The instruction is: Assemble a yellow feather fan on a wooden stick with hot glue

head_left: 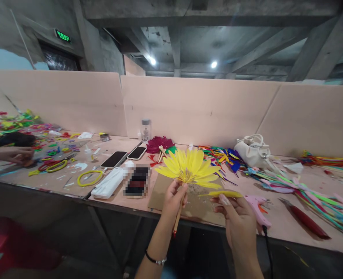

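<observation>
While the left hand (174,195) grips a fan (186,166), table edge (116,204) near, the right hand (237,215) pinches 1 feather (225,193).

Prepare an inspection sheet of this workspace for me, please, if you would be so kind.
Surface: pink-topped table, with brown cardboard beneath the work.
Job's things: yellow fan on a stick; a separate yellow feather.
Clutter: phones, scissors, coloured feathers, a white bag, a red-handled tool.
Hands: left hand grips the stick just below the fan; right hand pinches the feather.
Cables: black cable hangs from the pink glue gun past the table edge; far end out of view.
Surroundings: pink panels behind, lit exit sign, ceiling lights; another person's hand at far left.
</observation>
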Tool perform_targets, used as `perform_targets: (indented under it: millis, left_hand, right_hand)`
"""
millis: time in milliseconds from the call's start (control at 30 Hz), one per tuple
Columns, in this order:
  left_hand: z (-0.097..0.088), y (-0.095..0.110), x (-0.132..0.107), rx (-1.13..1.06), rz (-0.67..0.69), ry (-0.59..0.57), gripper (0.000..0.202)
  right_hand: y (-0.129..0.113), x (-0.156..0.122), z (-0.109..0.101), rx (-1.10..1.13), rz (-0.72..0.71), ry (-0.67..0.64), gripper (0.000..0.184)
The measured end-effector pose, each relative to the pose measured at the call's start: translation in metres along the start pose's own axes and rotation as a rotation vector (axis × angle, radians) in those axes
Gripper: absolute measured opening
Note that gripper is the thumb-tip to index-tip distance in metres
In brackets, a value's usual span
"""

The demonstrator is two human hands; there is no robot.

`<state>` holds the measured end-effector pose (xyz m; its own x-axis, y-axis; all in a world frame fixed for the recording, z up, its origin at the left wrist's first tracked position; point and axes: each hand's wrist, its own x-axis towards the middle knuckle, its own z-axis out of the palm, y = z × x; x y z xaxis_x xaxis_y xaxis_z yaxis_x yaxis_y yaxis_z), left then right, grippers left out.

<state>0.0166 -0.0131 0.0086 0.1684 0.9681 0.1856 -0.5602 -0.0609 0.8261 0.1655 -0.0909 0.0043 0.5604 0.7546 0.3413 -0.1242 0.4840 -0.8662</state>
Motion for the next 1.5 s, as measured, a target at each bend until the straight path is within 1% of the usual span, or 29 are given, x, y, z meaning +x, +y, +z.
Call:
perform_targets:
  millis: [100,167,267,367,567,733,967,1333,1500]
  left_hand:
    - [0.003,0.000,-0.006,0.041,0.038,0.021,0.041]
    - [0.004,0.001,-0.009,0.040,0.056,0.030,0.038]
    - [0.005,0.000,-0.013,0.037,0.049,0.014,0.036]
    - [0.003,-0.002,-0.014,0.034,0.043,-0.016,0.033]
    - [0.003,-0.004,-0.014,0.029,0.039,-0.038,0.031]
    - [0.003,-0.004,-0.014,0.024,0.039,-0.028,0.031]
    - [0.005,0.001,-0.014,0.023,0.025,-0.006,0.030]
    - [0.004,-0.001,-0.015,0.045,0.017,-0.013,0.033]
    - [0.005,0.001,-0.016,0.051,0.010,-0.019,0.036]
  right_hand:
    - [-0.008,-0.002,0.010,-0.049,-0.038,0.056,0.035]
    - [-0.008,-0.002,0.015,-0.115,-0.103,0.097,0.032]
    - [-0.006,-0.002,0.020,-0.232,-0.231,0.154,0.025]
    - [-0.005,-0.002,0.022,-0.296,-0.287,0.200,0.023]
    - [-0.005,-0.001,0.026,-0.281,-0.290,0.208,0.020]
    - [-0.002,-0.002,0.027,-0.291,-0.292,0.205,0.020]
    - [-0.005,-0.003,0.024,-0.331,-0.313,0.213,0.018]
    - [0.000,-0.004,0.028,-0.306,-0.269,0.249,0.027]
    - [0.000,-0.003,0.027,-0.335,-0.311,0.264,0.027]
